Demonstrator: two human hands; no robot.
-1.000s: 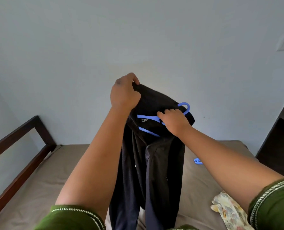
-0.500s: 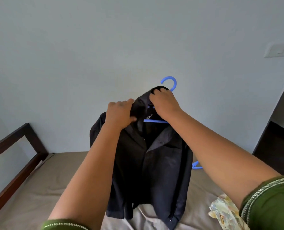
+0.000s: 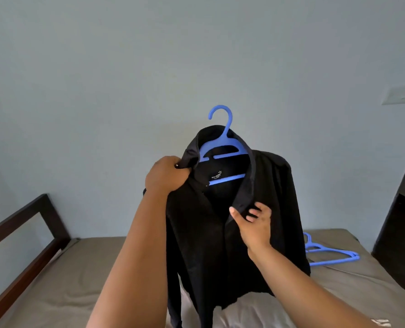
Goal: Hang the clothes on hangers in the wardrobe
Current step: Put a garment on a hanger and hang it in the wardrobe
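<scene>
The black shirt (image 3: 232,233) now sits squarely on the blue hanger (image 3: 222,147), whose hook stands clear above the collar, where a moment ago the hanger was still being worked in under bunched cloth and the right hand covered the collar top. That hand has since come away and dropped to the front placket. So the fitting step looks about done; what remains, I would judge, is a bit of straightening and then the walk to the wardrobe, which I cannot make out with any certainty from here. The left hand (image 3: 166,176) is closed tight on the collar at the shirt's left shoulder, and appears to carry shirt and hanger together in the air above the bed (image 3: 55,280). The right hand (image 3: 253,223) is lower and open, palm toward the person, fingers loosely spread and touching the collar point and front edge without gripping. The shirt tail brushes the mattress. A spare blue hanger (image 3: 331,256) lies on the bed to the right, well apart from both hands.
</scene>
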